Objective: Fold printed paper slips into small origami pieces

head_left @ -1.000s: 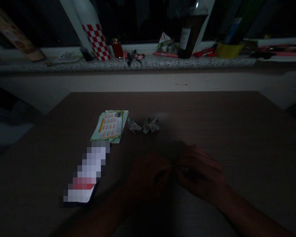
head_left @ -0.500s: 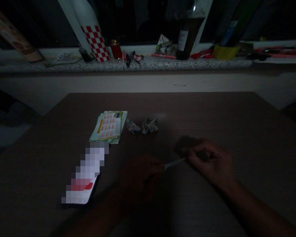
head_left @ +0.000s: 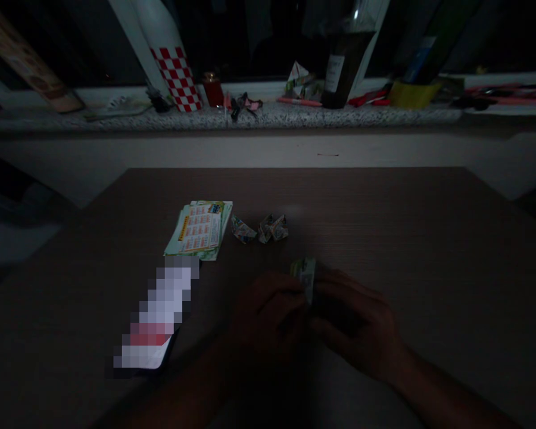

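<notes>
The scene is very dark. My left hand (head_left: 268,313) and my right hand (head_left: 355,322) meet over the near middle of a dark wooden table (head_left: 406,226). Both are closed on a small folded piece of printed paper (head_left: 306,275), which sticks up between their fingertips. Two small folded paper figures (head_left: 259,228) lie on the table just beyond the hands. A stack of printed paper sheets (head_left: 199,228) lies to their left.
A phone with a lit screen (head_left: 154,319) lies at the near left of the table. Behind the table runs a speckled windowsill (head_left: 232,116) holding a red-and-white checked container (head_left: 176,74), a small red jar (head_left: 213,89), a dark bottle (head_left: 343,56), pens and paper scraps.
Half a second ago my hands were apart with a thin paper strip stretched between them. They have come back together, and the folded paper now stands up between the fingertips.
</notes>
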A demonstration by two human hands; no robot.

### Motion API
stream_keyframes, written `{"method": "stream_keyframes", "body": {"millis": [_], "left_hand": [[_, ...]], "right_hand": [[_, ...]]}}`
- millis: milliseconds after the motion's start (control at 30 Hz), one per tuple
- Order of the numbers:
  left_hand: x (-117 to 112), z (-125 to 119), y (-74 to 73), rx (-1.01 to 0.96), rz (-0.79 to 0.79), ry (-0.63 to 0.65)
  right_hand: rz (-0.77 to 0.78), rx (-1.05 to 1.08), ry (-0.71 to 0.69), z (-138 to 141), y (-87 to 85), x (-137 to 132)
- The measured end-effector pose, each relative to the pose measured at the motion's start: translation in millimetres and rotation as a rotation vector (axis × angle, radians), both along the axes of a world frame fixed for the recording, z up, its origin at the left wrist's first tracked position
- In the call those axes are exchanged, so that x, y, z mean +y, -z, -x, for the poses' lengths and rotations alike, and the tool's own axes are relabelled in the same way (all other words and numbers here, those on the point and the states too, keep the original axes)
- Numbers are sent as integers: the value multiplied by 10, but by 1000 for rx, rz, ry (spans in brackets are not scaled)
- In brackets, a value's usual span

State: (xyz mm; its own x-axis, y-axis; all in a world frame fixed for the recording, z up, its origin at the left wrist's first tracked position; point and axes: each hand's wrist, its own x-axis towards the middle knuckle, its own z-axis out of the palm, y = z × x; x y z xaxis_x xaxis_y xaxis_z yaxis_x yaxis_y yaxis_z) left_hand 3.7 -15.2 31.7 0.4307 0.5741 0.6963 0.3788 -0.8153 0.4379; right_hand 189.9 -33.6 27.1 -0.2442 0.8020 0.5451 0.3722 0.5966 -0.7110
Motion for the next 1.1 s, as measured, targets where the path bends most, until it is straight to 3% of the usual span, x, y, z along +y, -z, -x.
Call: {"method": "stream_keyframes", "body": {"millis": [300,533,700,1100], "left_hand": [[-70,-55,56,79,65,-61],[-28,5,-82,135,-99,-175],[-2,-7,-88,162,-79,-119],[40,-26,-107,213,17,-37]], "right_hand": [[-43,21,20,-18,56,35],[-148,-190,94,-98,51,50],[-225,-186,11,-100,52,38],[-224,-309,-60,-106,46,28]]}}
